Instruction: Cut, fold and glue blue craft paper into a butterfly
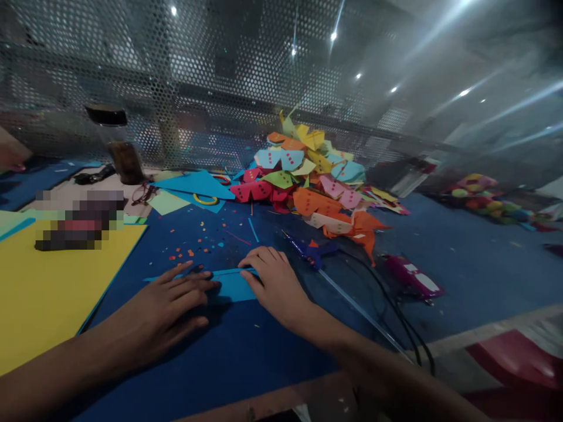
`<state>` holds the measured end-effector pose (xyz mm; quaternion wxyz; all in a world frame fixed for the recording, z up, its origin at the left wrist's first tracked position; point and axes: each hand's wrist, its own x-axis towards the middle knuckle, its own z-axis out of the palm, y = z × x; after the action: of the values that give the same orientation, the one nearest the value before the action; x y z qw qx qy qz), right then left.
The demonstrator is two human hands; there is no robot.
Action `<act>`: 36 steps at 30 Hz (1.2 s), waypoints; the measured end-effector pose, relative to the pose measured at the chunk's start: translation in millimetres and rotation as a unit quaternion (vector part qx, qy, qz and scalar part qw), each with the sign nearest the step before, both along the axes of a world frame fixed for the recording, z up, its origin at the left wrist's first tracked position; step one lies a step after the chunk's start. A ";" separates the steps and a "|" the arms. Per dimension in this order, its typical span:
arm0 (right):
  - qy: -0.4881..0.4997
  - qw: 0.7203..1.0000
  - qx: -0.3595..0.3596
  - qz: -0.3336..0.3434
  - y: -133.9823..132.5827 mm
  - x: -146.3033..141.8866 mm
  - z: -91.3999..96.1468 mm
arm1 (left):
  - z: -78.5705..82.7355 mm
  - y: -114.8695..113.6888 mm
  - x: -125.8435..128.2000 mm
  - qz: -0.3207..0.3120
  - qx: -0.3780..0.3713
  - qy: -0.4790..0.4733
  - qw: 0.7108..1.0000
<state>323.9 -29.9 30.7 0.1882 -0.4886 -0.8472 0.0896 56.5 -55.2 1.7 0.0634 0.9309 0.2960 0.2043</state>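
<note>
A folded strip of blue paper (235,286) lies on the dark blue tabletop between my two hands. My left hand (176,299) rests over its left part, fingers stretched out and apart. On the right end of the paper, my right hand (272,281) presses down with bent fingers, thumb close to the forefinger along the folded edge. Part of the paper is hidden beneath both hands. A blue glue gun (313,253) with a clear glue stick (352,302) lies just right of my right hand. Small paper scraps (188,253) are scattered beyond the paper.
A pile of folded paper butterflies (303,176) stands at the back. Yellow sheets (57,293) lie at left, near scissors (206,199) and a lidded jar (123,152). A purple case (413,275) and black cable (396,299) are at right. A perforated metal screen (211,76) rises behind.
</note>
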 end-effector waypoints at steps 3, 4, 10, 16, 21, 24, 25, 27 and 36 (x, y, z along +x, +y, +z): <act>0.007 1.000 -0.017 0.000 2.3 -1.4 3.8 | -1.3 0.9 1.0 0.006 -0.015 -0.019 1.000; 0.011 1.000 -0.021 0.002 2.7 -1.7 5.4 | -0.6 0.9 1.8 0.012 -0.015 -0.029 0.999; 0.046 0.998 -0.033 0.011 3.8 -3.2 24.8 | 6.7 2.8 4.5 0.125 0.038 -0.118 0.984; 0.026 0.997 -0.028 0.067 7.2 -14.8 47.7 | 9.3 10.5 -0.5 0.206 -0.036 -0.139 0.968; 0.022 0.992 -0.011 0.122 30.3 -24.7 66.3 | 24.8 9.3 0.7 0.260 -0.209 -0.167 0.928; 0.082 0.993 0.012 0.082 68.1 -25.6 86.4 | 33.8 9.6 0.2 0.291 -0.251 -0.209 0.899; 0.080 0.995 0.025 0.054 84.1 -25.6 92.1 | 36.0 10.4 -0.6 0.297 -0.257 -0.229 0.891; 0.066 0.997 0.041 0.024 117.6 -26.5 97.1 | 39.5 12.6 -2.9 0.303 -0.274 -0.267 0.873; -0.111 0.988 0.102 0.045 196.4 -56.5 30.4 | 52.4 19.7 -8.3 0.326 -0.302 -0.307 0.842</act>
<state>267.4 166.5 61.1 0.1376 -0.4355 -0.8885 -0.0437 48.2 -35.5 54.0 0.3583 0.6052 0.5951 0.3889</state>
